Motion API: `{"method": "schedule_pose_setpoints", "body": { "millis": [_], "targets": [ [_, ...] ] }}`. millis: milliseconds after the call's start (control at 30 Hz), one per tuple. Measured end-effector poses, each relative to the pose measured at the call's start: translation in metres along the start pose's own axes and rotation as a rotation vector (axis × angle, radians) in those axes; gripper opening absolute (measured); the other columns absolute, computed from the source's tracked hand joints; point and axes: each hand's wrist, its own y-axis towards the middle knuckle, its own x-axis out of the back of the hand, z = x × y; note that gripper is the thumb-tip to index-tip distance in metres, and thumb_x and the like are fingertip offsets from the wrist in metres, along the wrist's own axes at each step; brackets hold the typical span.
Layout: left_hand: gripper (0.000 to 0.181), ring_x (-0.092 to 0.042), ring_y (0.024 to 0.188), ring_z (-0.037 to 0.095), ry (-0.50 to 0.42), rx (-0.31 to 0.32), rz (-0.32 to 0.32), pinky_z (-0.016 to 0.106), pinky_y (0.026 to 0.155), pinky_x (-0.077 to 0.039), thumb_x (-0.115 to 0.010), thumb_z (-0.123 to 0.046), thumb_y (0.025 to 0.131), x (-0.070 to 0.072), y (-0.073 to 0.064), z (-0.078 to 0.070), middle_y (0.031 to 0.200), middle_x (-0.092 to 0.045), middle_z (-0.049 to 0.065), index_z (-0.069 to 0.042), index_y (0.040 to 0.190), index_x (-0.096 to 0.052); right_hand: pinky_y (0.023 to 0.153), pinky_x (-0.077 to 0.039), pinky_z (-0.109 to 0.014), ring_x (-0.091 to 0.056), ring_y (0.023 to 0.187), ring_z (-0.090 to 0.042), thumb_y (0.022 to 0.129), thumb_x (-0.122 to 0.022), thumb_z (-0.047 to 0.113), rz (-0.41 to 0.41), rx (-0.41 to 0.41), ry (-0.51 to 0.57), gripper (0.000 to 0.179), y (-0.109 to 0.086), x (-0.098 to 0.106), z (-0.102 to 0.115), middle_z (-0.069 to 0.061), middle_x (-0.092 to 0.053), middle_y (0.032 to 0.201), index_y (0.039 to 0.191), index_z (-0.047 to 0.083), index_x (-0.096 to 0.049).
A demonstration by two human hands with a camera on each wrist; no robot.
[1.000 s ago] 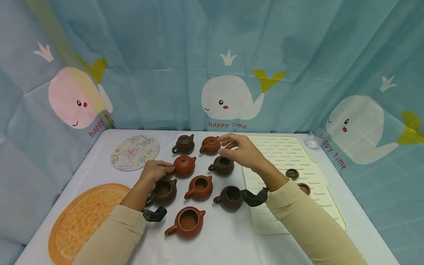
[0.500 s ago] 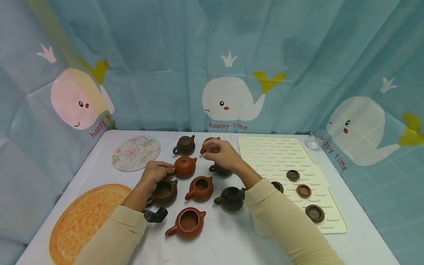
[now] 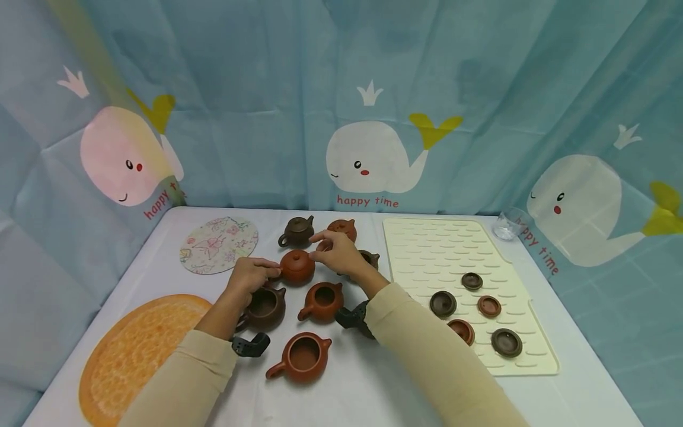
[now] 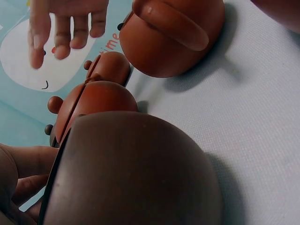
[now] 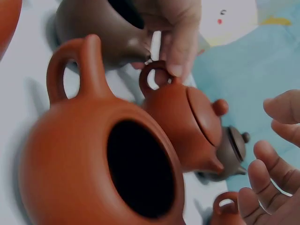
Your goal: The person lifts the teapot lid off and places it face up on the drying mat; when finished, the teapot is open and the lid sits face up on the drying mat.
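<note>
My left hand [image 3: 249, 277] pinches the handle of a reddish-brown lidded teapot [image 3: 297, 267] standing on the table; the right wrist view shows thumb and finger at that handle [image 5: 150, 77]. Near the lid's right side hovers my right hand [image 3: 340, 255], its fingers loosely bent around nothing. Below my left hand stands a dark lidless teapot [image 3: 264, 308], which fills much of the left wrist view. Another lidless reddish teapot [image 3: 324, 302] sits in front of the pinched one. Behind are a dark lidded teapot [image 3: 297, 231] and a reddish one [image 3: 344, 228], partly hidden by my right hand.
A lidless reddish teapot [image 3: 304, 357] stands nearest me. My right arm partly covers two dark teapots. Several small lids [image 3: 489, 306] lie on a cream ridged mat [image 3: 437, 243] at right, beside a clear glass [image 3: 507, 225]. Two round mats [image 3: 144, 356] lie left.
My right hand has moved left and slightly toward me, from the back reddish teapot to beside the pinched one. My left hand keeps its grip in place. More lids on the mat are uncovered.
</note>
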Motion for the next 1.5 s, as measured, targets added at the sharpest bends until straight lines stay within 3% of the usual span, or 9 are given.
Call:
{"method": "schedule_pose_setpoints", "body": {
  "millis": [267, 800, 1233, 1367, 1500],
  "targets": [
    [0.019, -0.06, 0.085, 0.027, -0.014, 0.0, 0.002, 0.039, 0.074, -0.042, -0.068, -0.007, 0.089, 0.0, -0.001, 0.0, 0.093, -0.067, 0.011, 0.001, 0.106, -0.072, 0.067, -0.047, -0.029, -0.057, 0.08, -0.017, 0.088, -0.071, 0.014, 0.013, -0.018, -0.068, 0.032, 0.008, -0.018, 0.004, -0.002, -0.061, 0.089, 0.119, 0.008, -0.065],
    [0.021, -0.06, 0.082, 0.025, -0.03, 0.002, -0.001, 0.039, 0.075, -0.043, -0.068, -0.007, 0.089, 0.0, -0.001, 0.002, 0.095, -0.067, 0.013, 0.001, 0.107, -0.072, 0.065, -0.048, -0.025, -0.056, 0.078, -0.016, 0.089, -0.07, 0.015, 0.035, -0.061, -0.179, 0.032, 0.015, -0.038, 0.004, -0.001, -0.058, 0.089, 0.12, 0.011, -0.065],
    [0.02, -0.06, 0.082, 0.025, -0.02, -0.004, -0.009, 0.041, 0.077, -0.043, -0.068, -0.008, 0.089, -0.001, -0.002, 0.0, 0.096, -0.066, 0.013, 0.001, 0.107, -0.072, 0.075, -0.047, -0.026, -0.053, 0.088, -0.014, 0.091, -0.068, 0.02, -0.021, -0.022, -0.362, 0.021, 0.018, -0.048, 0.002, 0.003, -0.057, 0.094, 0.111, 0.015, -0.073],
    [0.02, -0.059, 0.083, 0.025, -0.012, -0.004, -0.01, 0.041, 0.078, -0.042, -0.068, -0.009, 0.089, 0.0, -0.001, 0.002, 0.097, -0.066, 0.013, 0.0, 0.106, -0.073, 0.08, -0.047, -0.028, -0.054, 0.091, -0.014, 0.092, -0.068, 0.022, -0.031, -0.013, -0.378, 0.021, 0.018, -0.048, 0.0, 0.003, -0.058, 0.096, 0.111, 0.016, -0.073],
    [0.021, -0.06, 0.083, 0.025, -0.014, -0.027, -0.013, 0.041, 0.077, -0.044, -0.068, -0.008, 0.089, 0.0, 0.0, 0.002, 0.1, -0.065, 0.014, 0.001, 0.106, -0.072, 0.08, -0.047, -0.028, -0.054, 0.09, -0.013, 0.092, -0.068, 0.021, -0.079, 0.018, -0.327, 0.019, 0.017, -0.046, -0.004, 0.003, -0.061, 0.099, 0.109, 0.015, -0.073]
  ]
}}
